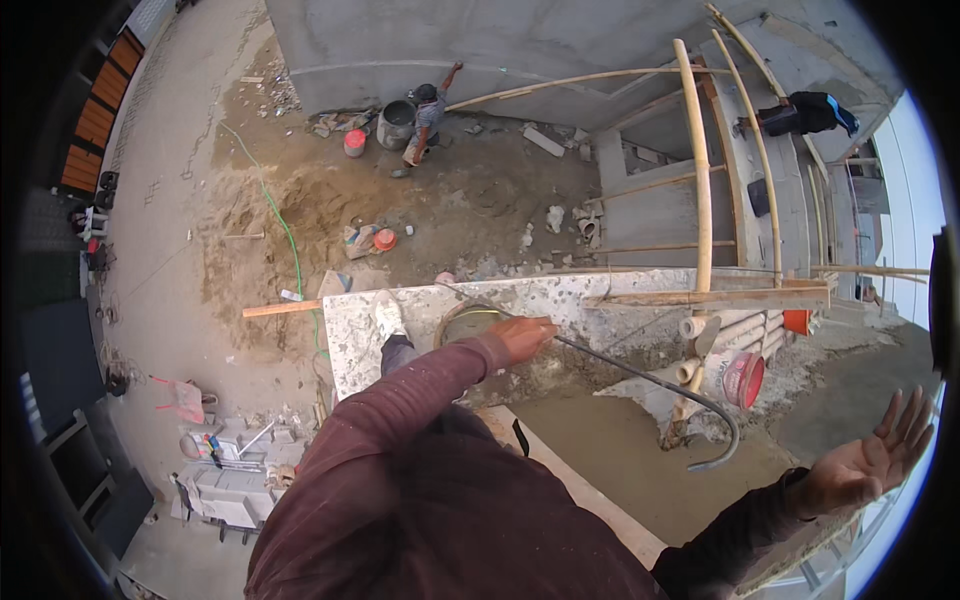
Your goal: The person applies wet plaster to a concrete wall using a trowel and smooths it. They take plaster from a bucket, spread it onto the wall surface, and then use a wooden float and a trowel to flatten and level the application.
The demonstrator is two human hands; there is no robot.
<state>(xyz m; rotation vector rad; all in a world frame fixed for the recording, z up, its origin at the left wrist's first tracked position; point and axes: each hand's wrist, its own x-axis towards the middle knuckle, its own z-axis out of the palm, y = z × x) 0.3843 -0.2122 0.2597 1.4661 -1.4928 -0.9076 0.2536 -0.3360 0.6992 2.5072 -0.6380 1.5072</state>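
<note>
My left hand [525, 340] is closed around a long dark hooked rod [640, 372], held above a concrete-spattered board [350, 330]. The rod slants down to the right and curls back at its far end; whether it is metal or hose I cannot tell. Close by the left hand, a thin dark loop [445, 325] lies against the board. My right hand [870, 465] is stretched out to the right, palm up, fingers spread, holding nothing. Between my hands stands a white and red bucket [740, 378], tipped sideways beside a stack of bamboo poles [740, 335].
Smooth wet concrete [620, 470] spreads below the rod. Bamboo uprights [695, 170] rise at the right. Far below, a person [425, 125] reaches toward a grey wall [500, 40] beside a dark drum [397, 125]. Another person [805, 115] bends at the upper right. A wheelbarrow [185, 400] is lower left.
</note>
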